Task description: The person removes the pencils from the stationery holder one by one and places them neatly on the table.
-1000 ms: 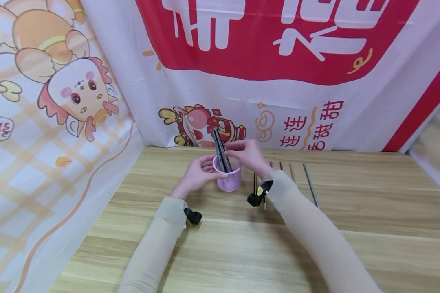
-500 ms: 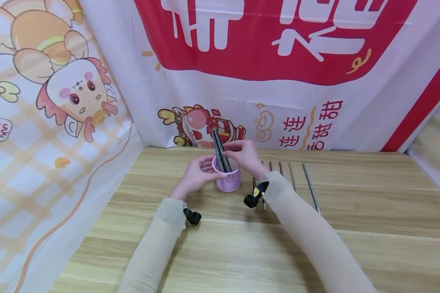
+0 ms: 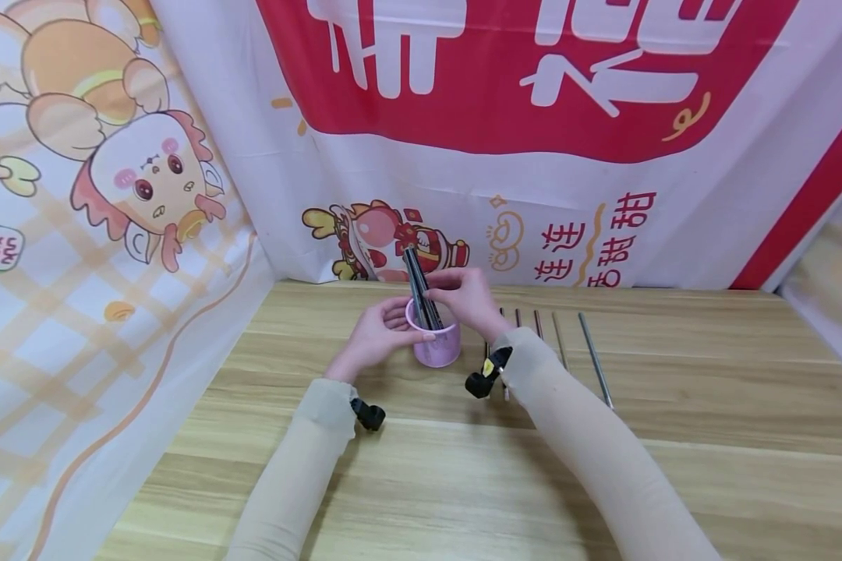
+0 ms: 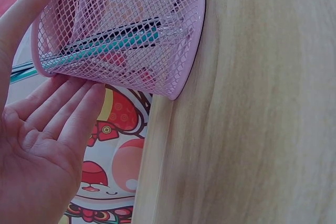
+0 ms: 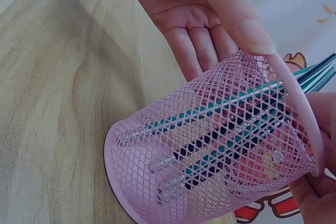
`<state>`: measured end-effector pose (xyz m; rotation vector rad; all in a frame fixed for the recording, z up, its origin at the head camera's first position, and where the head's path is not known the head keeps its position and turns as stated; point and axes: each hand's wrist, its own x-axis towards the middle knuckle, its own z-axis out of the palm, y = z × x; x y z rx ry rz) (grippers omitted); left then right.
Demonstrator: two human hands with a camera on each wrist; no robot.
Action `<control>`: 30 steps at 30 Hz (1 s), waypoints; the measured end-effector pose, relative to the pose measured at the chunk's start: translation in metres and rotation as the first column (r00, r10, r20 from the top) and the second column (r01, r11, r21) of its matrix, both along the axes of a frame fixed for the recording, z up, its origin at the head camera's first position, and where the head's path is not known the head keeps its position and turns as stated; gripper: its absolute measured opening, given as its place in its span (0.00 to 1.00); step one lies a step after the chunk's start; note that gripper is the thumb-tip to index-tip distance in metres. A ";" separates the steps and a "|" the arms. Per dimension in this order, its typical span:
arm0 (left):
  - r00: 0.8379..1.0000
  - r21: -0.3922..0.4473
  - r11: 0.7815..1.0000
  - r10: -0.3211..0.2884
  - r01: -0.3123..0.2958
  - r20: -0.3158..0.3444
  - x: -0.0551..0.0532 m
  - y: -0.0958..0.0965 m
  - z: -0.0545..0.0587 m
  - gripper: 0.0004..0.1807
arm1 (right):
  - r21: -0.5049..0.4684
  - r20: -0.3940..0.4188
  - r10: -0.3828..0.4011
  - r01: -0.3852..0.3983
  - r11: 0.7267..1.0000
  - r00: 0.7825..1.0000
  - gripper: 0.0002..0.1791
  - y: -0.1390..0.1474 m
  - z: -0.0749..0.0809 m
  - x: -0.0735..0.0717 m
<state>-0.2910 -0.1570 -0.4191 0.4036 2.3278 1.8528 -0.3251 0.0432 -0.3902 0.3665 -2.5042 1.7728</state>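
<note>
A pink mesh pen holder (image 3: pixel 437 352) stands on the table, with several dark and green pencils (image 3: pixel 414 269) leaning in it. Through the mesh in the right wrist view, the metal ends of the pencils (image 5: pixel 205 156) point down toward the base. My left hand (image 3: pixel 374 335) grips the holder, thumb over the near rim and fingers along its side; the left wrist view shows this hand (image 4: pixel 50 124) against the mesh. At the mouth of the holder, my right hand (image 3: pixel 468 300) pinches the pencils. Only part of that hand (image 5: pixel 319 200) shows in the right wrist view.
Several slim pencils lie in a row right of the holder, partly behind the right wrist; a grey one (image 3: pixel 595 354) is farthest right. Behind the wooden table (image 3: pixel 421 483) hangs a printed cloth (image 3: pixel 274 202), and another patterned cloth (image 3: pixel 49 327) borders the left side.
My right wrist and forearm have shifted slightly left, uncovering more of the pencils on the table. My left hand and the holder stay almost where they were.
</note>
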 end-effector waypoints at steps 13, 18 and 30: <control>1.000 -0.005 1.000 -0.017 0.017 -0.002 0.015 0.004 0.022 0.42 | -0.043 0.004 -0.036 0.036 0.998 0.999 0.12 -0.001 0.002 0.002; 1.000 -0.006 1.000 -0.011 0.011 0.007 0.015 0.005 0.024 0.42 | -0.046 -0.003 -0.050 0.049 0.998 0.999 0.12 0.001 0.004 0.002; 1.000 -0.009 1.000 0.004 -0.004 -0.004 -0.002 0.000 -0.001 0.45 | -0.097 -0.039 -0.057 0.053 0.994 0.998 0.13 0.008 0.009 0.004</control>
